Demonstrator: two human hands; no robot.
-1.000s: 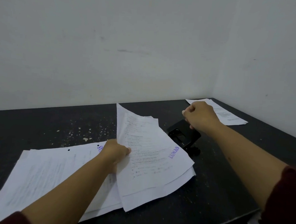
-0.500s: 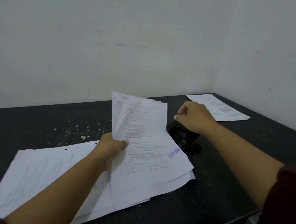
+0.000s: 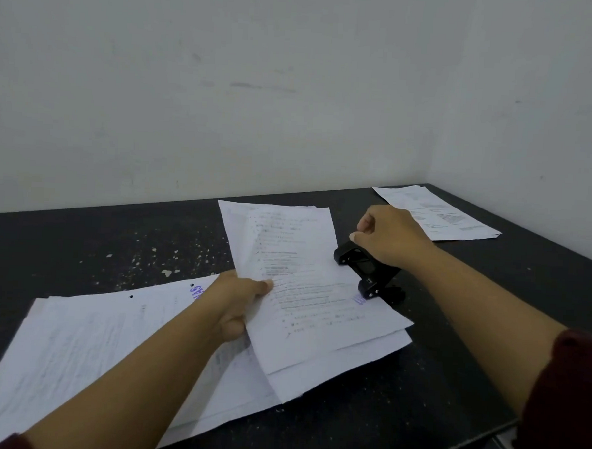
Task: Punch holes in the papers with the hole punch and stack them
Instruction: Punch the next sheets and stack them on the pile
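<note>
Both forearms are bare. The right arm (image 3: pixel 472 309) ends in a dark maroon sleeve (image 3: pixel 567 393) pushed up near the elbow. On the left arm (image 3: pixel 135 380) only a sliver of the same maroon cuff (image 3: pixel 12 443) shows.

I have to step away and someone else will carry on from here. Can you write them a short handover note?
Left hand: grips the left edge of a few printed sheets, their right edge at the hole punch.
Right hand: curled fingers on top of the punch.
Left on the table: a loose spread of papers, the top sheet showing two holes.
Far right corner: more papers.
Left to do: punch the held sheets, add them to the pile, square it up.
</note>
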